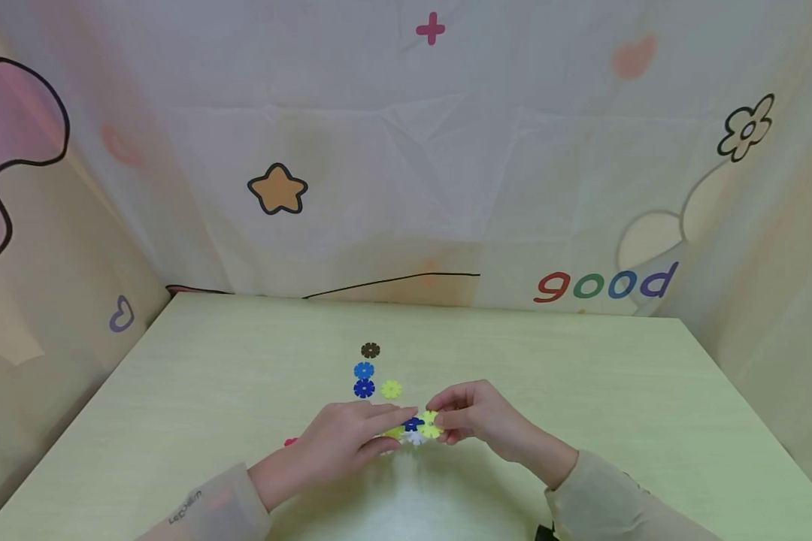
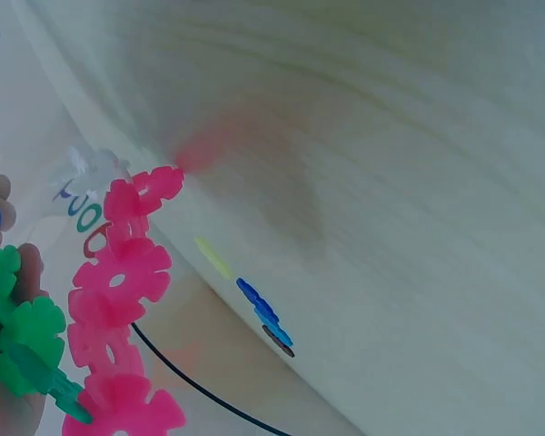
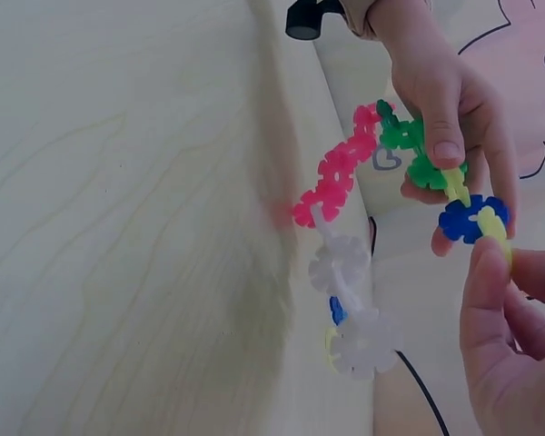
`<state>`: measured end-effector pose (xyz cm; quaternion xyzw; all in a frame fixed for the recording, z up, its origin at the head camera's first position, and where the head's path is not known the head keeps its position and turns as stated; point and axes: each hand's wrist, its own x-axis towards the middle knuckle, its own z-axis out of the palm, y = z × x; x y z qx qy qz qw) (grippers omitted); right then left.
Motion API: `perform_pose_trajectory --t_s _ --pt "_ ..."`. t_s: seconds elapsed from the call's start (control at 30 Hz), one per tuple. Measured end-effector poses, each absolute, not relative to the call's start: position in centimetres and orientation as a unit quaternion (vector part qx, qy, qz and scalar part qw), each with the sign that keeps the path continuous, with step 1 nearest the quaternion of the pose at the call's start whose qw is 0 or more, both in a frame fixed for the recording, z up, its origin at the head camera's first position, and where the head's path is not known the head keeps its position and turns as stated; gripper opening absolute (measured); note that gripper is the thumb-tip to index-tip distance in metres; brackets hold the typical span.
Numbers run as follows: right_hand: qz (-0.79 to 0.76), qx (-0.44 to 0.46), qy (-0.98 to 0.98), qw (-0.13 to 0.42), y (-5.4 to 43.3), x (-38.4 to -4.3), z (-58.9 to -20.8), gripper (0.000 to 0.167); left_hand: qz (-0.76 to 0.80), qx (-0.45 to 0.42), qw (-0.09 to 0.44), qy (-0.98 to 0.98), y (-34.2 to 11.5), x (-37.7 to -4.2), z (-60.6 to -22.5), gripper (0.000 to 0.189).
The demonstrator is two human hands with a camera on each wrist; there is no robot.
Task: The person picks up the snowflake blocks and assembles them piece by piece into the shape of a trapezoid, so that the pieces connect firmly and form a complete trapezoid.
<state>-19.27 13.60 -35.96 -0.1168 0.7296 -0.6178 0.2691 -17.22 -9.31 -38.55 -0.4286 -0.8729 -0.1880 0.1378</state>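
Both hands hold up a chain of flower-shaped plastic snowflake discs above the table. My left hand [image 1: 341,439] grips it near the green discs [image 3: 427,168] and a yellow disc [image 3: 456,186]. Between thumb and fingers, my right hand [image 1: 480,421] pinches another yellow disc [image 3: 493,232], which meets the dark blue disc [image 3: 468,218]; how deep their slots sit cannot be told. From the green part runs a row of pink discs [image 2: 118,272], ending in white discs [image 3: 363,345] that hang below the hands. In the head view, the left hand hides most of the chain.
Beyond the hands, loose discs lie on the table [image 1: 582,376]: brown [image 1: 370,350], light blue [image 1: 364,370], dark blue [image 1: 364,388] and yellow [image 1: 392,389]. A printed curtain [image 1: 379,150] surrounds the table at back and sides. A black object [image 1: 546,533] shows by the right sleeve.
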Motion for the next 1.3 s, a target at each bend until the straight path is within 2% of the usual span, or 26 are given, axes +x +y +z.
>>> perform_pose_trajectory --t_s 0.27,0.37,0.6,0.8,1.3 --pt "-0.580 -0.115 0.767 0.249 13.8 -20.9 -36.0 0.031 -0.204 -0.405 0.057 -0.889 -10.9 -17.3 -37.6 0.042" --pt "-0.567 -0.115 0.780 0.237 13.6 -21.9 -36.2 0.032 -0.207 -0.404 0.043 -0.890 -11.9 -17.4 -37.2 0.040" --pt "-0.517 -0.119 0.818 0.222 12.1 -24.2 -37.7 0.030 -0.214 -0.386 0.031 -0.897 -14.4 -17.6 -36.5 0.038" --pt "-0.470 -0.140 0.845 0.213 10.2 -26.2 -39.8 0.026 -0.211 -0.368 0.046 -0.904 -16.0 -17.8 -36.1 0.038" --pt "-0.362 -0.157 0.898 0.198 7.4 -28.2 -42.2 0.035 -0.202 -0.353 0.049 -0.912 -16.6 -18.1 -36.6 0.040"
